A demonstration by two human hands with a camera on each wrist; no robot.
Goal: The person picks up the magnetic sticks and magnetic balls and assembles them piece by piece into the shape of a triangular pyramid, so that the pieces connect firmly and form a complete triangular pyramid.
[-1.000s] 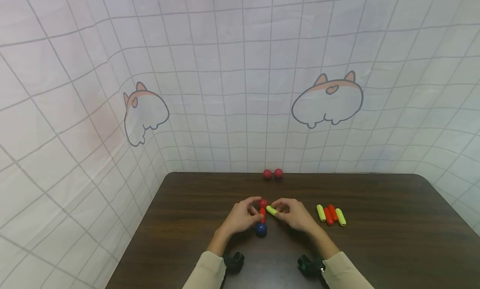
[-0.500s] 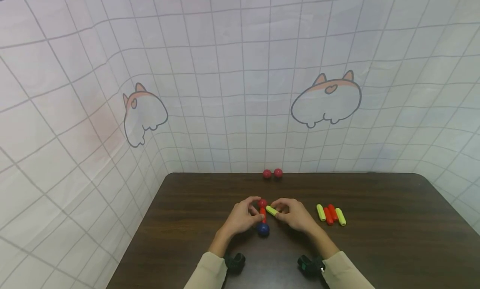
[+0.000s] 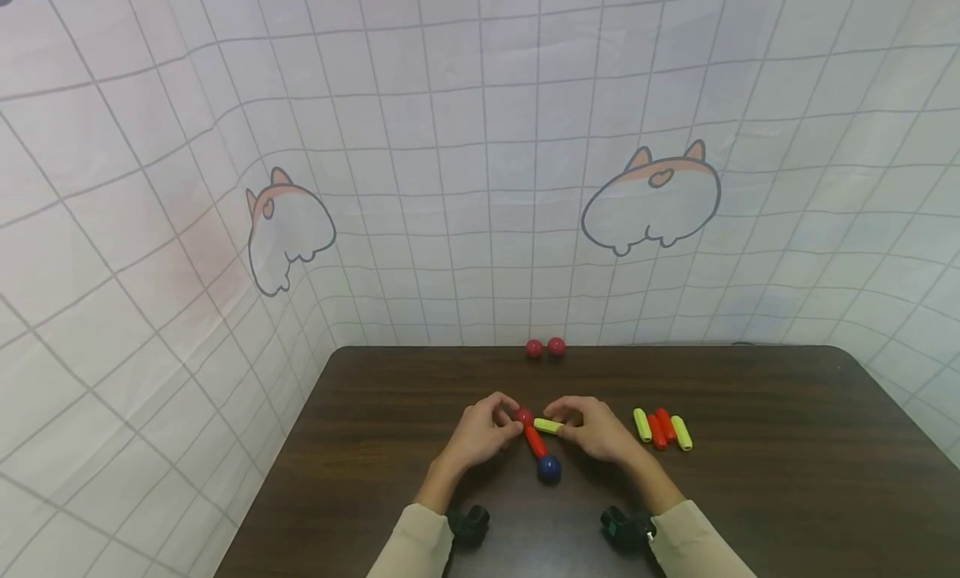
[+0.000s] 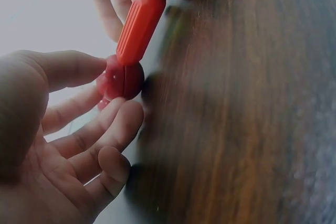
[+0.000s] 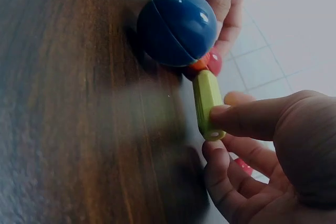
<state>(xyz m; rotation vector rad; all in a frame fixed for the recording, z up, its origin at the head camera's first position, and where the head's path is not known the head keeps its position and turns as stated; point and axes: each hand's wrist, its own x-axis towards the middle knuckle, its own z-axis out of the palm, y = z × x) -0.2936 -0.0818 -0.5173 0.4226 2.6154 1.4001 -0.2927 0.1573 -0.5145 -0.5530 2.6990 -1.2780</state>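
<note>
My left hand (image 3: 482, 432) pinches a dark red ball (image 4: 122, 77) between thumb and fingers. A ribbed red rod (image 4: 140, 27) joins that ball to a larger blue ball (image 3: 550, 468), which lies nearer to me on the table. Between the thumb and fingers of my right hand (image 3: 597, 431) is a yellow-green rod (image 5: 208, 103). Its far end points at the red ball, close to it or touching; I cannot tell which. In the right wrist view the blue ball hides part of the red rod.
Two red balls (image 3: 556, 346) sit at the far edge of the dark wooden table (image 3: 405, 370). To the right of my right hand lie loose rods, red (image 3: 657, 432) and yellow-green (image 3: 682, 434). A gridded white curtain (image 3: 450, 186) stands behind the table.
The blue ball and red rod have swung to the right around the red ball, which shifted slightly toward me. The yellow-green rod has turned to lie more sideways, still in my right hand.
</note>
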